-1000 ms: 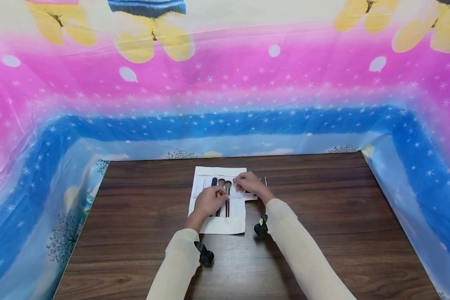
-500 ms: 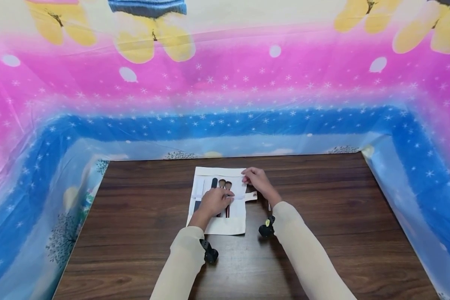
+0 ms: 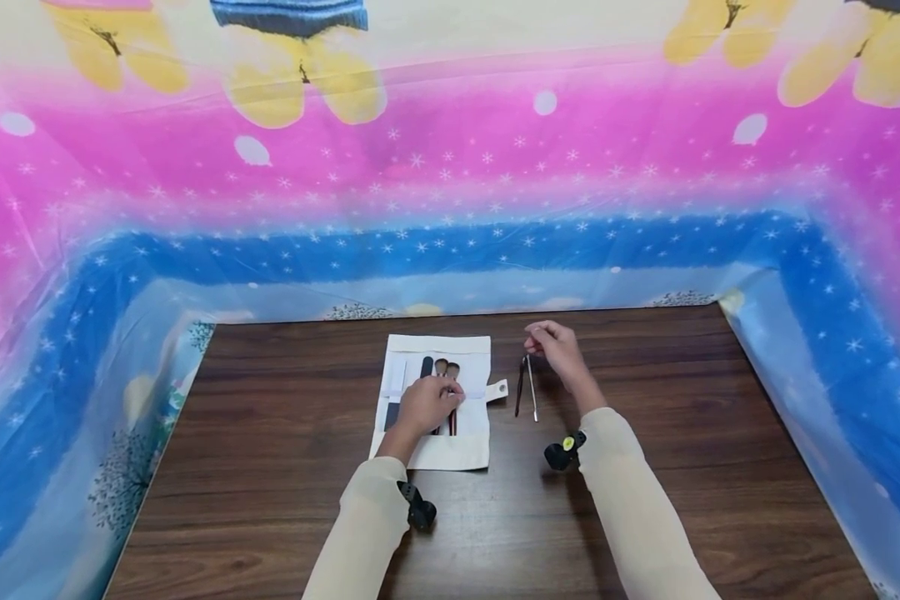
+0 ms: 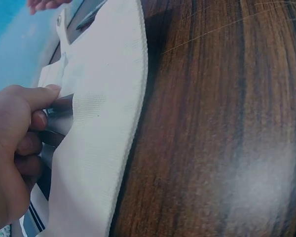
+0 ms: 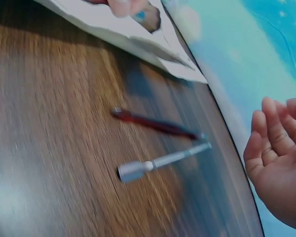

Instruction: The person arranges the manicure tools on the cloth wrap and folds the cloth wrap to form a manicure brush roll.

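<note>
A white cloth brush roll [image 3: 438, 457] lies unfolded on the table, holding two makeup brushes [image 3: 452, 369] with brown bristles and a flat black tool [image 3: 427, 366]. Over its middle, my left hand [image 3: 427, 404] pinches the pocket's edge between thumb and curled fingers; part of the brush handles is hidden beneath it. My right hand [image 3: 558, 346] is right of the roll, fingers loosely bent and nothing visible in them. Just below its fingertips lie a slim dark red tool [image 5: 158, 125] and a silver tool [image 5: 163, 160] with a ribbed shaft, their far ends close together.
A snap tab [image 3: 498, 390] sticks out from the roll's right side toward the two loose tools. The brown wooden table [image 3: 682, 433] is bordered at the back and sides by a printed curtain [image 3: 450, 250]. Small black cameras [image 3: 562, 452] sit at both wrists.
My right hand has moved right, away from the roll to above the two loose tools, uncovering the snap tab and those tools. The left hand has shifted slightly right over the brushes.
</note>
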Available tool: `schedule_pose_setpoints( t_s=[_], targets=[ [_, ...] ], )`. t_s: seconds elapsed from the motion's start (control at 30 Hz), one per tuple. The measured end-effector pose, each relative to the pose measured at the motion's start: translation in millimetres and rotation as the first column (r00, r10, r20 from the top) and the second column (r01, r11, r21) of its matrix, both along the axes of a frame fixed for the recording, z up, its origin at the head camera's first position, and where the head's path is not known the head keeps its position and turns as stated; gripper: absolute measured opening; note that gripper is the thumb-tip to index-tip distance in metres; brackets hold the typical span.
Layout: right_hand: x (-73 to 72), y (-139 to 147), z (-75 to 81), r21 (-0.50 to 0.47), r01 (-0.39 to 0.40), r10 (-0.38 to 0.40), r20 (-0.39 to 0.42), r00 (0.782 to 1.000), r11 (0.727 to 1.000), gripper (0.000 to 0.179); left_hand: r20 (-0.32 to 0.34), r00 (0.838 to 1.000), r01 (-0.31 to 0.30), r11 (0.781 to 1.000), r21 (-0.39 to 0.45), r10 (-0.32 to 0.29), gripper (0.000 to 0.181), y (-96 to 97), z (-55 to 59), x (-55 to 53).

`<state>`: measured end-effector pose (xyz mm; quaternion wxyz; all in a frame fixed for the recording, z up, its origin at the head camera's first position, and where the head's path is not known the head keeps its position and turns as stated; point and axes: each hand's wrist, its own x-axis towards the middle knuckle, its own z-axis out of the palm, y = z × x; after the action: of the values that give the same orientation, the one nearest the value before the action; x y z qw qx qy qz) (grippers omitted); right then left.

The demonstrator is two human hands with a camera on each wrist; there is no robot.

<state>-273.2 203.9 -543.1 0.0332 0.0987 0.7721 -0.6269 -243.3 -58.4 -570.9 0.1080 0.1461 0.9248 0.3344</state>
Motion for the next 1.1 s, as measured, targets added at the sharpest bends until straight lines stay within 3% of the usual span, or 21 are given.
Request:
schedule_pose_setpoints(
  t_s=[0.17,0.27,0.53,0.73,1.1],
  targets=[
    [5.7,13.4,-3.1,0.111,-0.013,0.012,0.015,1.000,0.994,0.030,0.001,0.999,-0.045,0.999,0.030,0.045,0.014,1.7,-0.6,2.0],
    [9.4,17.6,-5.7,0.224,-0.058,0.051,0.039,0.998,0.973,0.026,0.003,0.997,-0.073,0.997,0.032,0.073,0.014,3.3,-0.7,2.8],
    [21.4,15.2,-4.2,0.500,-0.179,0.106,0.172,0.979,0.847,0.017,0.009,0.994,-0.106,0.993,0.048,0.106,0.015,6.7,-0.2,3.6],
    [25.9,6.9,-2.1,0.561,-0.213,0.060,0.278,0.959,0.800,0.019,0.041,0.996,-0.080,0.994,0.073,0.077,0.015,5.0,-1.2,1.6],
    [19.0,-4.9,2.9,0.648,-0.222,-0.001,0.325,0.946,0.729,0.027,0.068,0.997,-0.044,0.993,0.112,0.037,0.015,0.0,0.2,-0.3]
  ],
)
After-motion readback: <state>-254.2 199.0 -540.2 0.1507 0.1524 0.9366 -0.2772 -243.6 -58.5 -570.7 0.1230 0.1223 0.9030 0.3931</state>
